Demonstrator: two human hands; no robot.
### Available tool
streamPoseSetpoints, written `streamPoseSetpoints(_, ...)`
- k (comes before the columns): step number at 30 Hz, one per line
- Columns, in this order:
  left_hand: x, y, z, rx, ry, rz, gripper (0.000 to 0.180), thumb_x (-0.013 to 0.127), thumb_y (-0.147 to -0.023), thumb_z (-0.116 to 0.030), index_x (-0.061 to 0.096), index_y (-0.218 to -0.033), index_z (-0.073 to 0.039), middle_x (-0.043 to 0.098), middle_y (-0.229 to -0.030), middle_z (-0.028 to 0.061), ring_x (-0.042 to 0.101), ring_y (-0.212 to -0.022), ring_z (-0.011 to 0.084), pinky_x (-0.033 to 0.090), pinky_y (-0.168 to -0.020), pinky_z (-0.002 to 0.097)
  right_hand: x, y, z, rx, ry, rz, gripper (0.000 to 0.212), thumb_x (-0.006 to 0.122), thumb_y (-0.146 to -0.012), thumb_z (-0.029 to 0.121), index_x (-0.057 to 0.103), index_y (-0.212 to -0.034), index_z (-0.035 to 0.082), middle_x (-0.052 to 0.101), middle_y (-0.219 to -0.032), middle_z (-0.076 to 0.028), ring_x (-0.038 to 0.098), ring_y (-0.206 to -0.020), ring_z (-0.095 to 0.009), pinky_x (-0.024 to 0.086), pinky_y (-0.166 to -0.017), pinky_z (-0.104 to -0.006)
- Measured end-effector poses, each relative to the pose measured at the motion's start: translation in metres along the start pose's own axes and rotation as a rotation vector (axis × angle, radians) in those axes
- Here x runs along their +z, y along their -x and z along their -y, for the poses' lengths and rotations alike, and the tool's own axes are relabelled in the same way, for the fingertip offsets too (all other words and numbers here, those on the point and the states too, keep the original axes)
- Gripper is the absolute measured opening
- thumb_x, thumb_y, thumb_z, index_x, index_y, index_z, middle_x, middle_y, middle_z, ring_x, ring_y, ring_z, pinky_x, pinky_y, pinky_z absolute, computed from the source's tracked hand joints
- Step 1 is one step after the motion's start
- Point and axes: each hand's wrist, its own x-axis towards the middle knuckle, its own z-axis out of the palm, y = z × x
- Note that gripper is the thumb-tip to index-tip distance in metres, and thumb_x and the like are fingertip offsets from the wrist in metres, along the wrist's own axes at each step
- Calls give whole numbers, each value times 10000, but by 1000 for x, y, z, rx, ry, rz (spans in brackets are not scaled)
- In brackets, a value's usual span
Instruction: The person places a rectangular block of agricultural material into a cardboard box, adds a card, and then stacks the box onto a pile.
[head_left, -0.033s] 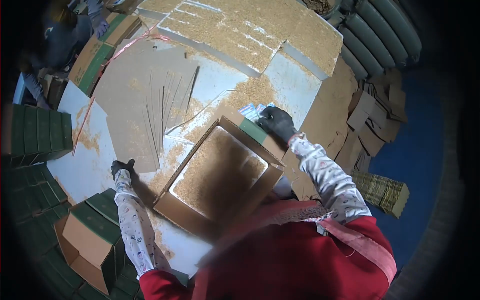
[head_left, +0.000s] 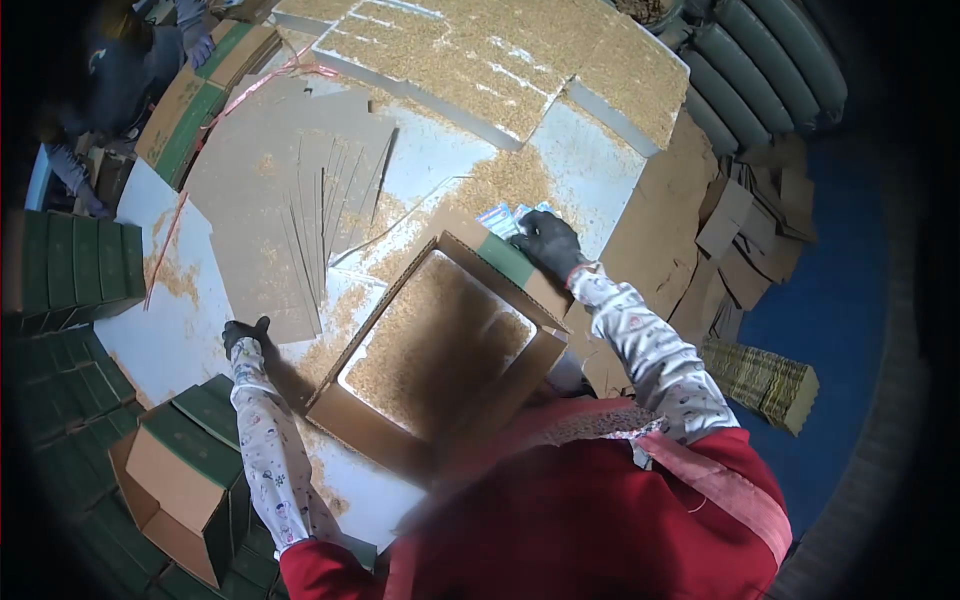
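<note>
In front of me stands an open cardboard box with a green band on its far side. Inside it sits a white-rimmed tray filled with sawdust-like bedding. My right hand, in a dark glove, is just past the box's far right side. Its fingers curl over small white, blue and pink printed slips, partly hidden beneath it. My left hand, also dark-gloved, rests at the near corner of the flat cardboard sheets, thumb spread from the fingers and nothing visibly held.
Bedding-covered white trays fill the table's far side. Green boxes are stacked at left, near an open carton. At right lie loose cardboard pieces, a bundled stack and grey-green sacks. A co-worker is at upper left.
My right hand has shifted slightly left over the printed slips. My left hand and the box have stayed in place.
</note>
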Motion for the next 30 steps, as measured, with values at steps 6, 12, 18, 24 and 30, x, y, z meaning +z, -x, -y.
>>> streamPoseSetpoints(6,54,-22,65,-68,279,-201,487,761,-624,-294,535,-937,2,603,-938,176,589,-848,323,468,-771,396,54,-39,-16,-186,109,-218,256,657,-697,229,604,-892,73,588,-834,-140,556,-817,-321,435,-734,-401)
streamPoseSetpoints(12,-5,24,76,191,1027,-89,151,661,-706,-77,539,-774,-21,573,-720,50,507,-652,140,435,-597,286,33,-51,-65,-155,147,-354,172,585,-759,188,614,-879,68,604,-833,-140,571,-801,-323,450,-733,-416)
streamPoseSetpoints(18,-102,156,24,406,979,-533,62,613,-802,-48,571,-800,-2,563,-729,36,506,-641,120,427,-626,255,-10,-56,-32,-348,265,-255,367,623,-714,191,576,-1073,132,496,-1147,-145,470,-1045,-326,370,-886,-425)
streamPoseSetpoints(24,-157,290,-57,931,462,-811,222,679,-653,99,496,-717,-9,501,-674,99,489,-597,250,401,-538,334,13,-71,-57,-636,488,-236,283,563,-726,191,589,-995,105,518,-1102,-141,462,-1047,-305,311,-948,-437)
streamPoseSetpoints(30,-122,336,-49,1299,120,-398,190,636,-622,-69,584,-804,-57,552,-801,88,577,-700,231,481,-519,334,27,-74,-79,-782,598,-493,216,548,-737,173,585,-939,105,539,-1044,-89,479,-1008,-266,295,-970,-471)
